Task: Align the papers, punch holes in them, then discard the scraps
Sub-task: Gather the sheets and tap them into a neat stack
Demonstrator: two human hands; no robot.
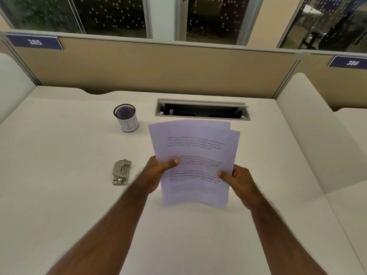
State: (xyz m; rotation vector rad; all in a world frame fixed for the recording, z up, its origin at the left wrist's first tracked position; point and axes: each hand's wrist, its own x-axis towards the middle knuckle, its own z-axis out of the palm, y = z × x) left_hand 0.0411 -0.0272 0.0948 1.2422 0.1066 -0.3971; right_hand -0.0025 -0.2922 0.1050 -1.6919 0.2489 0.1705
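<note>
Both hands, left hand (158, 171) and right hand (238, 179), pinch the fanned papers (194, 161) above the desk (59, 195), hole punch (121, 172) lying just left.

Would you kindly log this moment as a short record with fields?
papers: printed sheets, edges fanned, not yet aligned
left hand: grips the papers' left edge
right hand: grips the papers' right edge
hole punch: on the desk, left of the hands, untouched
mesh cup: upright behind the punch
</note>
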